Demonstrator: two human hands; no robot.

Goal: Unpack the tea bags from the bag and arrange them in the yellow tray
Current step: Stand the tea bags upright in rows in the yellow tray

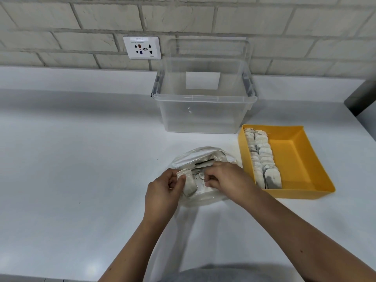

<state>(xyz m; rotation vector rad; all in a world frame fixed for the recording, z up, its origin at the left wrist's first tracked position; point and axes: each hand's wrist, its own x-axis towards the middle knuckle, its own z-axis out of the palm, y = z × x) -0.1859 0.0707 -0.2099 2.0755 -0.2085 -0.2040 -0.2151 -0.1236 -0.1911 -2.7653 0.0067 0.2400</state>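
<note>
My left hand (162, 192) pinches a tea bag (189, 185) over the bag (203, 154); my right hand (227, 180) curls inside it, hold unclear. The yellow tray (295, 193) sits by the right edge of the counter (81, 159), nearer my right hand.

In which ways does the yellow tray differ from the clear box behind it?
The yellow tray is opaque and shallow; the clear box is see-through and much deeper. The tray holds two rows of tea bags along its left side; the box shows nothing inside. The tray lies in front; the box stands nearer the wall. Both are open-topped and rest on the white counter.
</note>
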